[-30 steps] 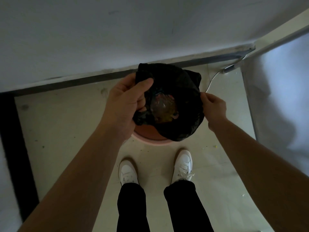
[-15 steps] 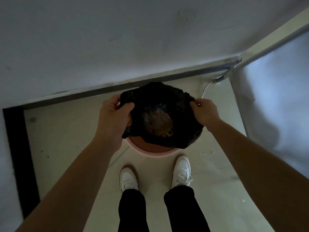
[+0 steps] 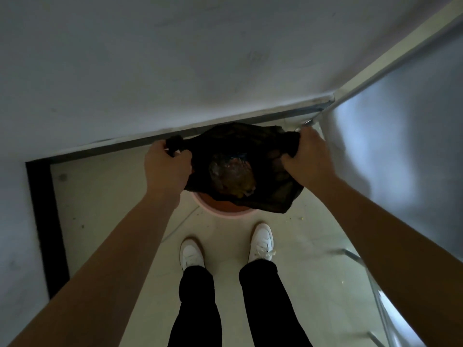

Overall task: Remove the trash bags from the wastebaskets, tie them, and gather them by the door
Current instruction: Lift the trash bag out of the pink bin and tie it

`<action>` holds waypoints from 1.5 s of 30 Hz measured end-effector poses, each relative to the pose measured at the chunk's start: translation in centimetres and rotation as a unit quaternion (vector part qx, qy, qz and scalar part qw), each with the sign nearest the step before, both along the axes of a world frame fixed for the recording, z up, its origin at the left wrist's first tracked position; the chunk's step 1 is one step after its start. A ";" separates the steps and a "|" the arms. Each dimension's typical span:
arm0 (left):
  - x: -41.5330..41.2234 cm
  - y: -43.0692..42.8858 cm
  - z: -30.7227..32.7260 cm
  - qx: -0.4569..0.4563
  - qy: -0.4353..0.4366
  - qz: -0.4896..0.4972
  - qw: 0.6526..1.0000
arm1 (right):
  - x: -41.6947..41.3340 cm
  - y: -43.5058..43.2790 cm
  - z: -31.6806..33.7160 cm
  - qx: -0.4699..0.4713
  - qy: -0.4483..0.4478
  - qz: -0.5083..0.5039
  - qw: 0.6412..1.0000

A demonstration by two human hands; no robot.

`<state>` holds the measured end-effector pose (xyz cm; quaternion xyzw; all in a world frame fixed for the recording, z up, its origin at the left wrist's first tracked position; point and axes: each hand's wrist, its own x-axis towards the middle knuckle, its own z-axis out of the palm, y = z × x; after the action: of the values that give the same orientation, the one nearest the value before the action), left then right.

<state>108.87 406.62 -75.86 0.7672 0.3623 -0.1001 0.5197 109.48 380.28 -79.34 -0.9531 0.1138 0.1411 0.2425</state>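
Your left hand [image 3: 166,169] and right hand [image 3: 309,156] grip a black trash bag [image 3: 263,146] above a pink wastebasket [image 3: 220,211], pale tiled floor [image 3: 105,196] below, white wall [image 3: 175,58] beyond.

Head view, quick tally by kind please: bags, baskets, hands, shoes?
Trash bag: 1, black, gripped at both ends
Wastebasket: 1, pink, below the bag
Hands: 2, left hand and right hand
Shoes: 2, white, left shoe and right shoe
Total: 6
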 end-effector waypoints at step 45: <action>-30.5 13.0 41.3 0.314 -0.198 -0.047 0.927 | -20.9 11.4 41.4 0.327 -0.037 0.104 0.939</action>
<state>78.37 419.57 -34.55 0.9115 0.2290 0.1485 0.3077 88.55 391.69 -37.97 -0.8321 -0.0470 0.1596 0.5290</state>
